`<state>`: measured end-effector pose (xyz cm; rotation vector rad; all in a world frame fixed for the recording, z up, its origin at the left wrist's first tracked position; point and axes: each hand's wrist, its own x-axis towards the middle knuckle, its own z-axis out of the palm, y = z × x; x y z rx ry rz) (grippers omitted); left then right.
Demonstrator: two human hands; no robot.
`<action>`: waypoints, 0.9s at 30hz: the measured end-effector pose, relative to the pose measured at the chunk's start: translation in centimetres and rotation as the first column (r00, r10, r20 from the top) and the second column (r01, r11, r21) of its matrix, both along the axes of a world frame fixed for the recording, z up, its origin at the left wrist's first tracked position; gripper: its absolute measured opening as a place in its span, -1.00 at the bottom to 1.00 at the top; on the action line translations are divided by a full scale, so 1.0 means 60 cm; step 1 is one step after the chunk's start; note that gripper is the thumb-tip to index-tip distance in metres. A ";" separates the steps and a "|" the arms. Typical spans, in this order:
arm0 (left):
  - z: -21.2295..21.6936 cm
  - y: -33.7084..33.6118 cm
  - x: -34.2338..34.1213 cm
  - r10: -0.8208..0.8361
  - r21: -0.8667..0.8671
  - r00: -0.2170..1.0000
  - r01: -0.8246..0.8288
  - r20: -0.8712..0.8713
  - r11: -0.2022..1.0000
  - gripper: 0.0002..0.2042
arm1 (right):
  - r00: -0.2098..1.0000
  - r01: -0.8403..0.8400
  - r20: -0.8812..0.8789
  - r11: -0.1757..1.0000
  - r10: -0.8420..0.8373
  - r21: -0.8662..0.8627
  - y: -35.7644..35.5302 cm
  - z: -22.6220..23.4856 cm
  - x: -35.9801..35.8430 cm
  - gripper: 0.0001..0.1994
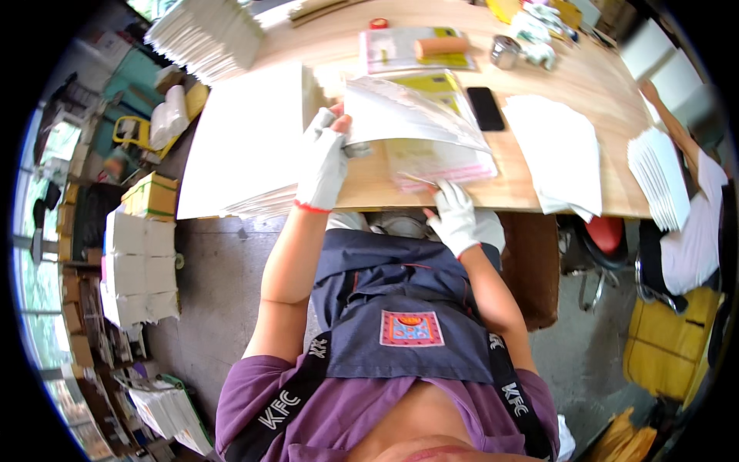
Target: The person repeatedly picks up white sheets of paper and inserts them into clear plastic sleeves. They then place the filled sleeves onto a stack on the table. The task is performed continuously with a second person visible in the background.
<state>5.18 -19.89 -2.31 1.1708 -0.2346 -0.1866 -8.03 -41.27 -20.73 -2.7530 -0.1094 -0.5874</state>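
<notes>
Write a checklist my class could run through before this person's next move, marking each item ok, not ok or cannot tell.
1. Left hand, in a white red-cuffed glove, grips the glossy white flexible sheet: ok, at the sheet's left end.
2. Right hand, in a matching glove, is free: cannot tell; a thin pale thing shows at its fingertips, blurred.
3. Clear plastic package with yellow and pink print is fully visible: not ok, the sheet covers part.
4. Black rectangular phone is uncovered: ok.
5. Flat white paper pile, right of the phone, is squared up: not ok, its edges fan out.
</notes>
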 end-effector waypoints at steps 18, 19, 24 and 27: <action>0.021 0.454 0.015 0.360 0.574 0.932 -0.310 0.027 0.758 -0.68 | 0.999 0.034 -0.033 0.999 -0.032 0.039 0.010 -0.002 -0.005 -0.37; 0.020 0.453 0.012 0.375 0.612 0.927 -0.302 0.010 0.731 -0.69 | 0.999 0.031 -0.034 0.999 -0.030 0.024 0.012 0.001 -0.006 -0.41; 0.034 0.441 -0.009 0.327 0.820 0.906 -0.394 0.269 0.416 -0.73 | 1.000 0.029 -0.010 0.999 -0.029 0.024 0.013 0.011 -0.009 -0.48; 0.048 0.420 -0.020 0.276 0.862 0.842 -0.501 0.464 0.079 -0.60 | 0.999 0.016 -0.035 1.000 -0.015 0.020 0.008 0.012 -0.007 -0.48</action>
